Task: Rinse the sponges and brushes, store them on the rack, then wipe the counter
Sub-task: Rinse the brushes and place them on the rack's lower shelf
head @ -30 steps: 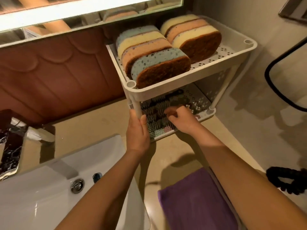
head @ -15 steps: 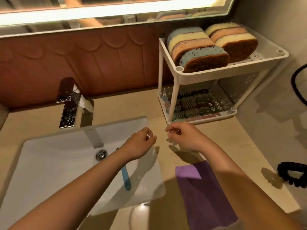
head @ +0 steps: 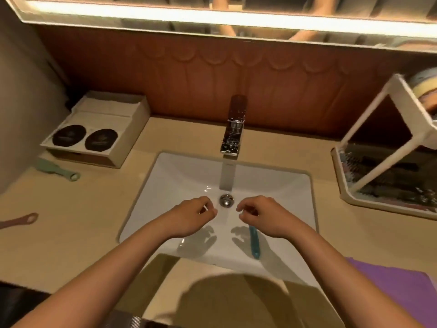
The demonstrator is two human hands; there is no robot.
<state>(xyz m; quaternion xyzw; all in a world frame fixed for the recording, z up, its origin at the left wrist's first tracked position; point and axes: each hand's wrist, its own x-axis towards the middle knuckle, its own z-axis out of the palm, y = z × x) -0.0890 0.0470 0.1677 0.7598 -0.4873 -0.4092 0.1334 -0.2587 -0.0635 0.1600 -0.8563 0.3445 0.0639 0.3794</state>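
Fingers (head: pixel 205 207): loosely curled on both hands, gripping nothing.
Left hand (head: pixel 189 217): over sink (head: pixel 165 185), 6 o'clock of faucet (head: pixel 233 129).
Right hand (head: pixel 262 216): above blue brush (head: pixel 254 243) lying in the basin (apparently awaiting its rinse).
Counter (head: pixel 71 233): green brush (head: pixel 59 168) at 9 o'clock, likely unrinsed.
Rack (head: pixel 387 163): 3 o'clock, within reach for storing.
Purple cloth (head: pixel 390 292): 5 o'clock, presumably staged for wiping.

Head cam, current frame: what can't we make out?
Head view only.
- Blue brush in the sink: its far end is hidden under the right hand.
- Rack: motion-blurred and cut by the right edge. The brushes on its lower shelf can't be counted, and the sponges barely show.
- Brown handle: cut by the left edge, head unseen.
- Purple cloth: cut by the right edge, partly under the right forearm.
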